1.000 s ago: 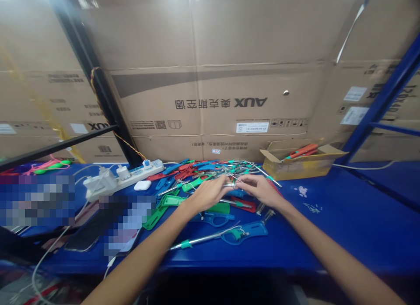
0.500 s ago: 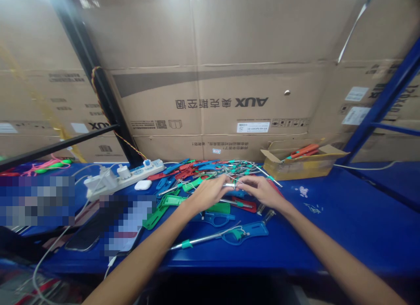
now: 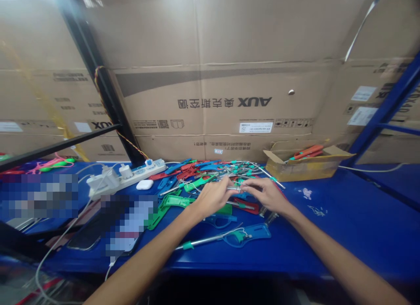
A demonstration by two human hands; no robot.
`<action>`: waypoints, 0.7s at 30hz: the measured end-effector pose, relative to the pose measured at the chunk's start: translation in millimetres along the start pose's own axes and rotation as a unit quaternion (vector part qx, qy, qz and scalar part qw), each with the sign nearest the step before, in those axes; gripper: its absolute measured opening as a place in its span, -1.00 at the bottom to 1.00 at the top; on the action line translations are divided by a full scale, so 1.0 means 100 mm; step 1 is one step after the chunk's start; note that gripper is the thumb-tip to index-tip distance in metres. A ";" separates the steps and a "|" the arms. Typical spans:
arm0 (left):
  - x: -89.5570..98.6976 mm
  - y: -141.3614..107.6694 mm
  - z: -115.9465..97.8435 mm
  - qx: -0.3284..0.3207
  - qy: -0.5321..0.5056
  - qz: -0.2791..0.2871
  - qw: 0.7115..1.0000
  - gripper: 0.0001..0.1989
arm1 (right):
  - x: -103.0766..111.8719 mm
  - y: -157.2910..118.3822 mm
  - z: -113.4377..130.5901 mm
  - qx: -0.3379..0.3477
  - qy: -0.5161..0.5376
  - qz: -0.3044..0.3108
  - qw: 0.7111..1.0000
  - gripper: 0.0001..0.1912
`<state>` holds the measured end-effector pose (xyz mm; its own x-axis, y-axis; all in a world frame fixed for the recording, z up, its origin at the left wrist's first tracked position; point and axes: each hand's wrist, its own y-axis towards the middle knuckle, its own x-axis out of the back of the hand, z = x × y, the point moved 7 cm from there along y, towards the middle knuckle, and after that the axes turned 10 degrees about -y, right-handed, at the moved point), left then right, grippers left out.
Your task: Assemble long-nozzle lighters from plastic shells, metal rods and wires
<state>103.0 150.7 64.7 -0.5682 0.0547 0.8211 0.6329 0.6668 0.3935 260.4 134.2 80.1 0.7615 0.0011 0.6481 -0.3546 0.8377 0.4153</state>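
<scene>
Pinching a small metal part above plastic casings on the worktop, our left hand could lose it among metal tubes if that grip slackens; can't tell whether our right hand holds it too.

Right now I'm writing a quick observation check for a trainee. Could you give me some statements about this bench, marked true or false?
1. The left hand holds a small part. True.
2. The open box contains orange pieces. True.
3. The right hand touches the open box. False: it is close beside the left hand.
4. The pile is all red. False: it includes blue and green.
5. The power strip lies left of the pile. True.
</scene>
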 end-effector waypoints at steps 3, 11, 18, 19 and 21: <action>-0.02 0.01 0.02 -0.003 0.000 0.000 1.000 -0.79 | 0.00 0.00 -0.02 -0.011 0.012 0.000 1.000 -0.65; 0.12 0.02 -0.04 -0.023 -0.011 -0.012 1.000 -0.79 | 0.10 0.03 -0.12 -0.061 0.108 -0.030 0.992 -0.60; 0.23 0.01 -0.11 -0.041 -0.010 -0.064 0.997 -0.69 | 0.14 0.04 -0.24 -0.121 0.204 -0.077 0.968 -0.50; 0.25 0.01 -0.11 -0.041 -0.008 -0.078 0.996 -0.65 | 0.11 0.03 -0.24 -0.127 0.214 -0.068 0.966 -0.51; 0.28 0.02 -0.10 -0.040 -0.009 -0.100 0.994 -0.58 | 0.04 0.02 -0.23 -0.133 0.227 -0.051 0.963 -0.54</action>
<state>93.1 146.2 92.1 -0.6965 -0.0593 0.7151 0.5447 0.6050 0.5807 275.3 148.6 68.6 0.9652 0.0992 0.2420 -0.1597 0.9563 0.2449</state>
